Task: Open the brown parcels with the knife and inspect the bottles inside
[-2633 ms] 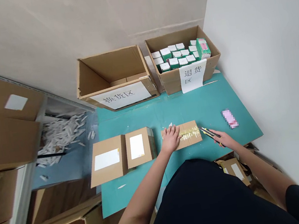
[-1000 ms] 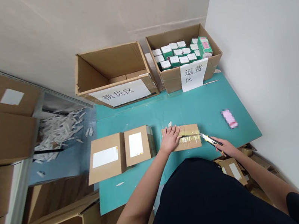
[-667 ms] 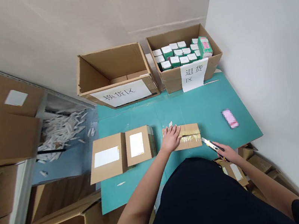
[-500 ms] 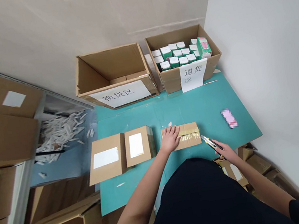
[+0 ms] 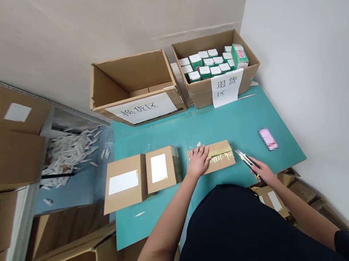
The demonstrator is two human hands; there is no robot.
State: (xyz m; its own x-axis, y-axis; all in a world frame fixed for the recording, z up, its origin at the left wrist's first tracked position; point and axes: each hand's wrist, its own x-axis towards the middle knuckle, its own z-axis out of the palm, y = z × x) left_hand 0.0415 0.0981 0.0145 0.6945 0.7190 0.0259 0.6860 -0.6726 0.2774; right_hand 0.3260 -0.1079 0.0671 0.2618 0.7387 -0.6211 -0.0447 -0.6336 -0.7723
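Note:
A small brown carton (image 5: 222, 162) with shiny tape across its top lies on the green table (image 5: 162, 134). My left hand (image 5: 199, 161) rests on the carton's left part, fingers spread. To the right of the carton, my right hand (image 5: 263, 172) is closed round a black and yellow utility knife (image 5: 249, 163). The blade points up and left, a little apart from the carton's right end. Two cartons with white labels, one wider (image 5: 124, 180) and one narrower (image 5: 161, 170), stand left of my left hand.
At the back stand an open box (image 5: 140, 105) with a paper sign and another box (image 5: 197, 94) holding several green and white packs. A pink blurred item (image 5: 267, 139) lies at the right. Shelved cartons (image 5: 6, 152) are on the left.
My right hand and the knife have moved slightly right, and the blade has come up and away from the carton's right end. My left hand has stayed on the carton.

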